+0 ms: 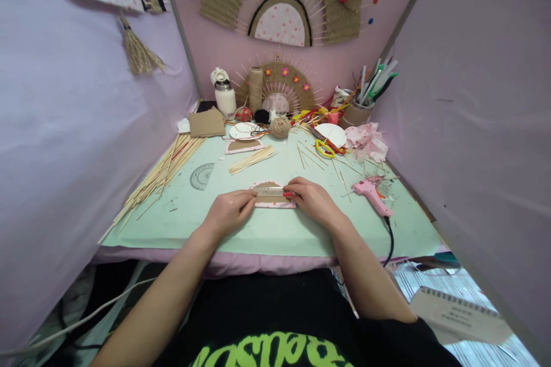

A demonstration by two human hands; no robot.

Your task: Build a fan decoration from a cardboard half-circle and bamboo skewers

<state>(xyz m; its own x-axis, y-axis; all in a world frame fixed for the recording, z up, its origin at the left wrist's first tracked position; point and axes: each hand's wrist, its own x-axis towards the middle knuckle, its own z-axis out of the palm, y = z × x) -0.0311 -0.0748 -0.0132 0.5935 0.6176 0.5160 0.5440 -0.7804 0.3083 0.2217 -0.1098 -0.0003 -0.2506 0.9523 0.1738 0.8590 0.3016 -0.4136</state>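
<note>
My two hands meet over a half-round cardboard piece (263,199) with a spotted pink-and-white fabric border, which lies flat near the middle of the near edge of the surface (262,235). Across it lies a clear ruler (269,191). My left hand (230,210) is nearly closed, thumb and fingers drawn together on the ruler's left end. My right hand (316,200) is also nearly closed, its fingertips around a small red object (287,194) at the ruler's other end; my fingers hide too much to tell what that is.

Toward the left edge, a clear protractor (201,176) lies flat, and beyond it long thin sticks (159,175) run along that edge. A small bundle of sticks (253,159) lies between my piece and a second half-round piece (244,145) farther back. Near the right edge rests a pink glue gun (372,196), its black cord (391,241) dropping over the near edge. Yellow-handled scissors (325,148) lie toward the far right corner, and a ball of twine (279,127) sits near the middle of the far edge.
</note>
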